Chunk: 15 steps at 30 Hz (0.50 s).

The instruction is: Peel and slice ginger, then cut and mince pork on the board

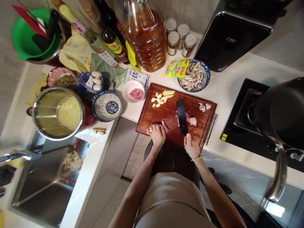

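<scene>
My right hand (192, 147) is closed around the handle of a black-bladed kitchen knife (182, 117), its blade over the wooden cutting board (152, 118). Just beyond the blade lies a pale pink lump of meat (193, 121), with small scraps beside it. At the board's near left edge, my left hand (157, 134) has its fingers curled over a strip of raw meat (165, 127), partly covering it. Peeled garlic cloves (158, 100) and pieces of ginger (168, 93) sit at the board's far left. Some whitish bits (204, 107) lie at its right.
A white bowl of meat (129, 96), a patterned bowl (97, 109) and a steel pot (82, 118) stand left, above the sink (45, 193). Behind are an oil jug (146, 41) and a bowl of sliced mushrooms (206, 68). A black pot (280, 110) is on the right-hand stove.
</scene>
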{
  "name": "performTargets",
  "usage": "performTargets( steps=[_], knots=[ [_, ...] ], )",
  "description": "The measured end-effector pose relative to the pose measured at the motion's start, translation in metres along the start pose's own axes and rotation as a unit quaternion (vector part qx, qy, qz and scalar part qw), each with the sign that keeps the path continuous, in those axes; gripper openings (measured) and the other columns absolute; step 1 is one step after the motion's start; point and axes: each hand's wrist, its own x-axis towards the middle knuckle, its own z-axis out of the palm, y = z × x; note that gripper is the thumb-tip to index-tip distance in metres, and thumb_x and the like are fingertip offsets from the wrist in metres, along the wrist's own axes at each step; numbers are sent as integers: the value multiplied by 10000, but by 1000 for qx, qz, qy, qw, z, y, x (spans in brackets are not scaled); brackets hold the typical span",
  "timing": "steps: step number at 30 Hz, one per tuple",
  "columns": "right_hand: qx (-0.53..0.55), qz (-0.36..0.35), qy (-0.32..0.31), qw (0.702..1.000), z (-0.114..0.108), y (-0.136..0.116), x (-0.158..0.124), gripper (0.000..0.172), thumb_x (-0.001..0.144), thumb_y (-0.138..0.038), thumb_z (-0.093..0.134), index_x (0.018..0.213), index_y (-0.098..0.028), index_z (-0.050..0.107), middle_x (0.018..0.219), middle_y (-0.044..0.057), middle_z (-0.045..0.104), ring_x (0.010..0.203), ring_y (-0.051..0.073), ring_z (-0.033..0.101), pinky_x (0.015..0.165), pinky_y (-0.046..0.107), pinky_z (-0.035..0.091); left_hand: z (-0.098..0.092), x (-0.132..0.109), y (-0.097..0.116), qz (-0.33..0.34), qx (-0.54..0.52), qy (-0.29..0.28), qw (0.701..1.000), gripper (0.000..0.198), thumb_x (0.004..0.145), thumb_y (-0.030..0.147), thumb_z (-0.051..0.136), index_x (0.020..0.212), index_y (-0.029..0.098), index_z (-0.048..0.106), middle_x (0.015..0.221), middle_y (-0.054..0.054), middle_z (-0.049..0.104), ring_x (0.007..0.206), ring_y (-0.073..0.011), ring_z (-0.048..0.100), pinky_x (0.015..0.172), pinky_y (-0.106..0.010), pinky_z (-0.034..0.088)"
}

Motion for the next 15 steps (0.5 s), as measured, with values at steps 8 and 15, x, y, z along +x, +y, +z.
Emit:
performTargets(
  steps=[8, 15],
  knots=[
    [-228, -145, 14, 963, 29, -2, -21, 551, 917, -464, 185, 911, -129, 623, 835, 134, 669, 765, 205, 629, 681, 279, 435, -6, -7, -4, 37, -13, 8, 999, 345, 825, 436, 415, 961, 139, 525, 1068, -135, 551, 1094, -279, 413, 966, -453, 201],
    [-178, -110, 20, 978, 9, 2, -8, 578, 903, -496, 171, 735, -162, 611, 634, 66, 627, 571, 163, 573, 600, 270, 411, -18, -5, -10, 94, -45, -19, 994, 269, 836, 380, 435, 981, 203, 574, 1043, -79, 613, 1037, -238, 485, 1000, -473, 154]
  ],
)
